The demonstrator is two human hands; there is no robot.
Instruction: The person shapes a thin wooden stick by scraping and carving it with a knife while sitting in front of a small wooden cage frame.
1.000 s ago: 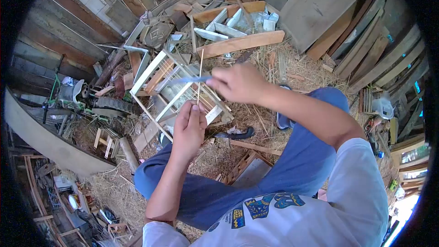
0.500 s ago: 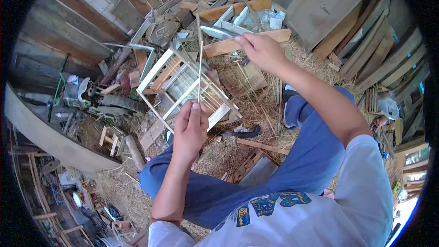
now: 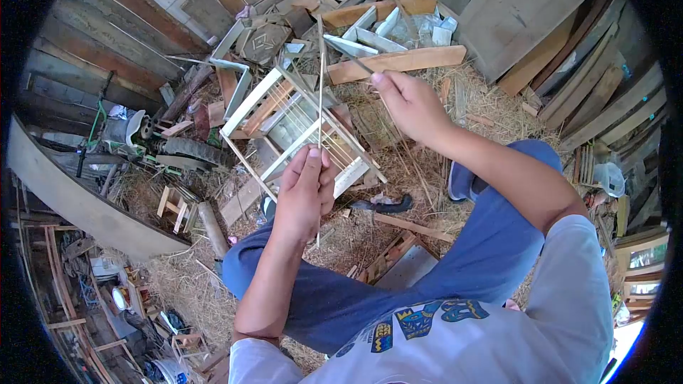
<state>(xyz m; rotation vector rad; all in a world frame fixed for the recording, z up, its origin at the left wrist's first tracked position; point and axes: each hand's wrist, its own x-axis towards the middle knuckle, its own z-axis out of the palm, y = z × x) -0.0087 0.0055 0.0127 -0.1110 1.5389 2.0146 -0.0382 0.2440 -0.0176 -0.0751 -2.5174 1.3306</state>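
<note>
A slim strip (image 3: 321,110), pinched in the fingers of my left hand (image 3: 306,188), points away from me in front of a wooden frame (image 3: 253,102); the blade (image 3: 361,64), crossing it a second ago, now sits to its right, gripped in my right hand (image 3: 411,105), apparently clear.

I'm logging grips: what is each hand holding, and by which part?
Left hand: a thin stick, pinched below its long upper length. Right hand: a knife-like tool, by its near end, hidden in the fist.
</note>
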